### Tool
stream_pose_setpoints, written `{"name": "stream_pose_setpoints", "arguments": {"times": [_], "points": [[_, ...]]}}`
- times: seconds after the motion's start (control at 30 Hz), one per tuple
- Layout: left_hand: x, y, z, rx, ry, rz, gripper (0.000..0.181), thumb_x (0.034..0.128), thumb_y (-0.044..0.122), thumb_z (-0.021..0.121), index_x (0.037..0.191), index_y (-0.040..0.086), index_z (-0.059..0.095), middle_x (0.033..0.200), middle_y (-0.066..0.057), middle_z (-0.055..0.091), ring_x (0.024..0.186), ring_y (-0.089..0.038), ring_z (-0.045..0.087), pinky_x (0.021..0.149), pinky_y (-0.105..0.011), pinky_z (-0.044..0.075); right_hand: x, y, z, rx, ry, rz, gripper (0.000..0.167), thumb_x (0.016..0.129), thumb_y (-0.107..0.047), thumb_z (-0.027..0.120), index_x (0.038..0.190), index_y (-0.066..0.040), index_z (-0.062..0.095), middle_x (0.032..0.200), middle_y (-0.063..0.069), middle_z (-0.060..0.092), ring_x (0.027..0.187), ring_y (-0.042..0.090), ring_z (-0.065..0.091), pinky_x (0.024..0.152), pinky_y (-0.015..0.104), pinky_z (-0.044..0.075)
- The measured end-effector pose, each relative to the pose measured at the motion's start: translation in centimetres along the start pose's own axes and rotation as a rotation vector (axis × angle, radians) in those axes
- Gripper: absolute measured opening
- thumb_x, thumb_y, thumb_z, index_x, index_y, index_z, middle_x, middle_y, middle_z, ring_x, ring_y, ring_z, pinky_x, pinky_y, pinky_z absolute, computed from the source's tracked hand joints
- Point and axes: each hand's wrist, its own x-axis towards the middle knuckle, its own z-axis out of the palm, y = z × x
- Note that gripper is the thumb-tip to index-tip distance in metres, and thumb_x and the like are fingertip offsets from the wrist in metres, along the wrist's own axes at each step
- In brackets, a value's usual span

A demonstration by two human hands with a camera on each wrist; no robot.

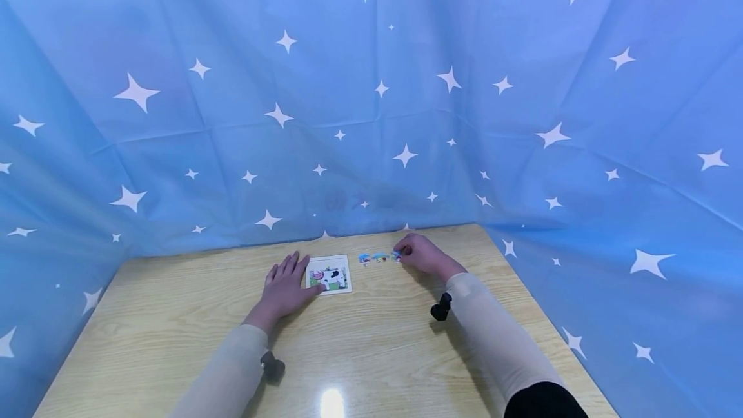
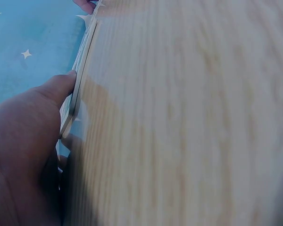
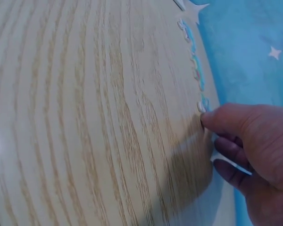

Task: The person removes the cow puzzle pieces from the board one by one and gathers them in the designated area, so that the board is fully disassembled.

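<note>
A white-framed jigsaw board (image 1: 328, 275) with a cow picture lies flat on the table. My left hand (image 1: 286, 289) is at its left side, fingers spread and the thumb touching the board's near edge. In the left wrist view the thumb (image 2: 61, 87) rests against the board's rim (image 2: 82, 70). To the right of the board lie loose puzzle pieces (image 1: 380, 257) in a row. At the right end of that row my right hand (image 1: 424, 254) pinches a puzzle piece (image 3: 201, 106) between thumb and fingers, down at the tabletop. Its fingertips partly cover the piece.
The wooden table (image 1: 371, 347) reaches back to a blue curtain (image 1: 348, 115) with white stars, close behind the pieces. A black wrist device (image 1: 442, 308) hangs at the right cuff, and another device (image 1: 271, 366) sits at the left cuff.
</note>
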Motion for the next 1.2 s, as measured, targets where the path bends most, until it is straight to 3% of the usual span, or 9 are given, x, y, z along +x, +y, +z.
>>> {"name": "stream_pose_setpoints", "arguments": {"times": [0.4,0.87,1.0,1.2], "points": [[-0.1,0.1,-0.1,-0.02,-0.004,-0.001,0.104,0.1004,0.073,0.063,0.176,0.009,0.03,0.183,-0.022,0.016,0.169,-0.045,0.011,0.131,-0.071,0.007,-0.6,-0.2,-0.2,0.118,0.038,0.05,0.032,0.103,-0.004,0.076,0.134,0.002,0.075,0.127,0.012,0.07,0.114,0.027,0.067,0.101,0.048,0.057],[0.0,0.1,-0.1,-0.011,-0.002,-0.003,0.103,0.1007,0.072,0.063,0.175,0.009,0.03,0.183,-0.022,0.017,0.169,-0.045,0.012,0.132,-0.07,0.008,0.7,-3.9,1.9,0.141,0.044,-0.057,0.027,0.103,-0.013,0.08,0.128,-0.005,0.078,0.124,0.006,0.073,0.11,0.023,0.067,0.096,0.041,0.058],[-0.1,0.1,-0.1,-0.016,0.003,-0.001,0.103,0.1008,0.071,0.064,0.175,0.009,0.031,0.183,-0.023,0.017,0.169,-0.045,0.012,0.132,-0.071,0.008,1.3,-5.1,2.8,0.156,0.019,-0.1,0.024,0.103,-0.011,0.079,0.125,-0.003,0.079,0.123,0.01,0.073,0.109,0.025,0.067,0.094,0.04,0.058],[-0.1,0.3,-0.3,-0.02,-0.003,-0.009,0.102,0.1007,0.071,0.064,0.175,0.009,0.03,0.183,-0.022,0.017,0.169,-0.045,0.011,0.132,-0.07,0.007,2.1,-6.7,4.5,0.165,-0.024,-0.145,0.023,0.104,-0.01,0.078,0.125,-0.003,0.079,0.119,0.009,0.072,0.103,0.016,0.066,0.09,0.035,0.059]]}}
